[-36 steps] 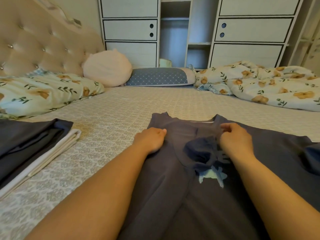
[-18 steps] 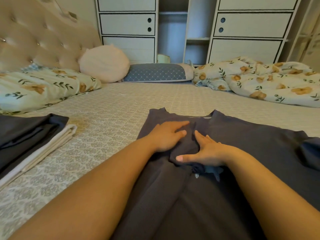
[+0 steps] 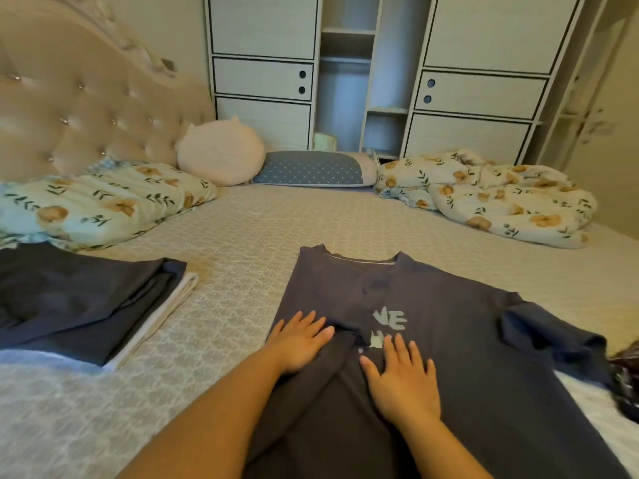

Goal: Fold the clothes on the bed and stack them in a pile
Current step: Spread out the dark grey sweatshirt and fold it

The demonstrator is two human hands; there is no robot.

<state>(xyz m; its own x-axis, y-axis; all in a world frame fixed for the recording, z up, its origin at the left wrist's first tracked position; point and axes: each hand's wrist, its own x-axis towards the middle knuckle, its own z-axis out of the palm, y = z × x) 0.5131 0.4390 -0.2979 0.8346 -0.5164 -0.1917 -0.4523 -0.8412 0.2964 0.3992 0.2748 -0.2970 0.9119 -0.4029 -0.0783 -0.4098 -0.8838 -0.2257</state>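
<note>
A dark grey T-shirt (image 3: 460,326) lies spread front-up on the bed (image 3: 242,243), collar away from me, pale lettering on its chest. Its left side is folded in over the body; the right sleeve sticks out. My left hand (image 3: 299,340) rests flat, fingers apart, on the folded left edge. My right hand (image 3: 401,378) lies flat, fingers spread, on the shirt's middle just below the lettering. Neither hand grips cloth. A pile of folded clothes (image 3: 79,299), dark items over a white one, sits at the left.
Floral pillow (image 3: 100,198) and tufted headboard (image 3: 79,98) at left. A round pink cushion (image 3: 221,152) and dotted blue pillow (image 3: 311,169) lie at the far edge. A crumpled floral quilt (image 3: 491,198) is at far right. White cabinets (image 3: 484,91) stand behind. A dark item (image 3: 627,382) shows at the right edge.
Both hands have slid toward me down the shirt and now lie flat. The bunched cloth at the chest has been smoothed out, so the lettering shows.
</note>
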